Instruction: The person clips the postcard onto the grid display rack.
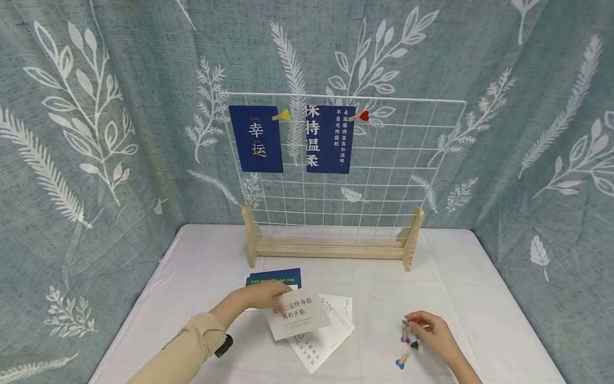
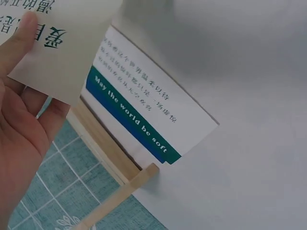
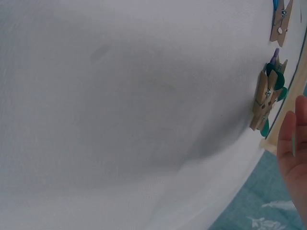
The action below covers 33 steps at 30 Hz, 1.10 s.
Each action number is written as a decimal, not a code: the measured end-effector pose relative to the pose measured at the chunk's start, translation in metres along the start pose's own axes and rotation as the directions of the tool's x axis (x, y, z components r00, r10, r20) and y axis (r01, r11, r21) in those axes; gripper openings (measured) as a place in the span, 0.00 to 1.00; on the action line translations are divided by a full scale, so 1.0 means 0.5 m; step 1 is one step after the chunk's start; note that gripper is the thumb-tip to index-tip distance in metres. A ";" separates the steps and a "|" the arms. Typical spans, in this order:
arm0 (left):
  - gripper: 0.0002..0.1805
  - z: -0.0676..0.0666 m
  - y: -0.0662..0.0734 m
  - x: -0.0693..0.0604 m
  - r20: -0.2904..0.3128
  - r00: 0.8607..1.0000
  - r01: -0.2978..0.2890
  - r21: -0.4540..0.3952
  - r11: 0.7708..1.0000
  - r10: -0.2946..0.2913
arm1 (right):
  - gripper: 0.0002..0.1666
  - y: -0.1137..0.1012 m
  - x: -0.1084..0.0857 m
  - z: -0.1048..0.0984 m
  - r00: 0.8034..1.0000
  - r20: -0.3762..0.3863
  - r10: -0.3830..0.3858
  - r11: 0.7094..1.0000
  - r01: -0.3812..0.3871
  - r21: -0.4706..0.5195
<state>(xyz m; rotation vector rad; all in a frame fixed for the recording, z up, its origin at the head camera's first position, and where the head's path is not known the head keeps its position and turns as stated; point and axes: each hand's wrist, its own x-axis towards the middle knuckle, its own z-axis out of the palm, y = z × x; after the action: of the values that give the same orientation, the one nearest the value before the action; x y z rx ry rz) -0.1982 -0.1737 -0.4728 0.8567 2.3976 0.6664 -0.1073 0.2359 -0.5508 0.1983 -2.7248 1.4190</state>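
My left hand (image 1: 266, 295) pinches a cream card (image 1: 307, 318) printed with dark Chinese characters, thumb on its face and fingers behind. Under and beside it, white cards (image 1: 316, 349) lie overlapping on the table. Beyond that hand, a green card reading "May the world be soft" (image 2: 129, 114) lies over a blue one, beneath a white card. My right hand (image 1: 434, 332) is over a small cluster of wooden clothespins (image 3: 267, 93) with green and purple decorations. Its fingers are extended beside them in the right wrist view. A blue-decorated clothespin (image 1: 402, 360) lies nearer.
A white wire grid (image 1: 384, 184) stands in a wooden base (image 1: 331, 250) at the back. Two blue cards hang on it: the left card (image 1: 256, 140) by a yellow-heart clothespin (image 1: 283, 115), the other card (image 1: 331, 140) by a red-heart clothespin (image 1: 361, 116). Patterned curtains surround the table.
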 end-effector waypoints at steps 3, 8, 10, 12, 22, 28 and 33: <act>0.14 -0.006 -0.005 0.003 -0.013 0.999 -0.053 -0.077 0.996 0.052 | 0.07 0.002 -0.002 0.002 1.000 0.011 -0.008 1.000 0.008 0.000; 0.12 -0.018 -0.007 0.010 -0.057 0.996 -0.073 -0.193 0.978 0.063 | 0.08 0.001 0.001 0.001 0.999 0.030 0.016 1.000 -0.016 0.020; 0.12 -0.022 -0.006 0.011 -0.078 0.996 -0.067 -0.227 0.972 0.051 | 0.08 0.002 0.001 0.001 0.999 0.039 0.015 1.000 -0.016 0.017; 0.13 -0.026 -0.004 0.011 -0.094 0.995 -0.059 -0.250 0.967 0.036 | 0.08 0.004 0.001 0.002 0.999 0.048 0.009 1.000 -0.009 0.009; 0.23 -0.020 0.003 0.008 -0.178 0.984 -0.082 -0.339 0.937 0.021 | 0.08 0.007 -0.013 -0.001 0.997 0.070 0.005 1.000 -0.004 -0.011; 0.22 -0.002 0.013 0.005 -0.210 0.977 -0.097 -0.349 0.932 0.023 | 0.07 0.014 -0.020 -0.004 0.994 0.070 0.081 0.996 -0.077 -0.055; 0.29 0.014 0.024 -0.004 -0.218 0.976 -0.083 -0.322 0.943 0.012 | 0.07 0.013 -0.026 -0.006 0.986 0.017 0.168 0.976 -0.164 -0.145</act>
<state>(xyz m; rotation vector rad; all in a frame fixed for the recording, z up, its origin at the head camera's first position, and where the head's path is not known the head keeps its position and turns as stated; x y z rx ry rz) -0.1875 -0.1649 -0.4701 0.7315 2.3551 1.1948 -0.0951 0.2430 -0.5557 -0.0181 -2.9126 1.2573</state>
